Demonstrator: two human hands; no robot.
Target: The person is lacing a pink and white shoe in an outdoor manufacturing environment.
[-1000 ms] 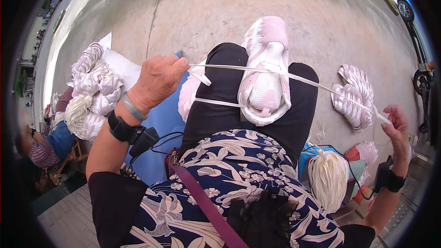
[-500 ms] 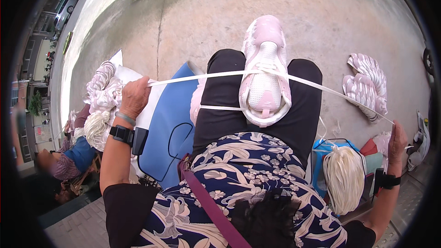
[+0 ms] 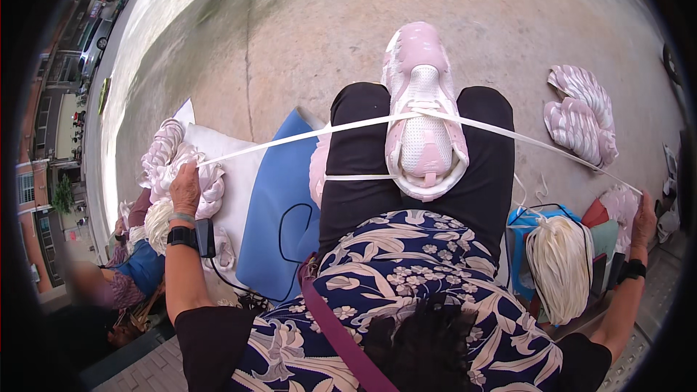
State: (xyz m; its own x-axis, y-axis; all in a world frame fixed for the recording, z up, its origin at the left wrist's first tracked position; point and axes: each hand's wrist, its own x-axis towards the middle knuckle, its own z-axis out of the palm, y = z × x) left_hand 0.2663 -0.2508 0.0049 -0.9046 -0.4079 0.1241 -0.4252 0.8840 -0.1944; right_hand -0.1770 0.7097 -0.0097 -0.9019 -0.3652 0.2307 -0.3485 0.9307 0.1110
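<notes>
Your left hand (image 3: 186, 190) and your right hand (image 3: 643, 219) each grasp one side of the long, flat white shoelace (image 3: 363, 123), stretched sideways from the pink-and-white mesh sneaker (image 3: 423, 138), which sits between your black-trousered knees (image 3: 357, 100), toe pointing away.

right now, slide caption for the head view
Left hand and right hand hold a white lace outstretched across a pink shoe.
</notes>
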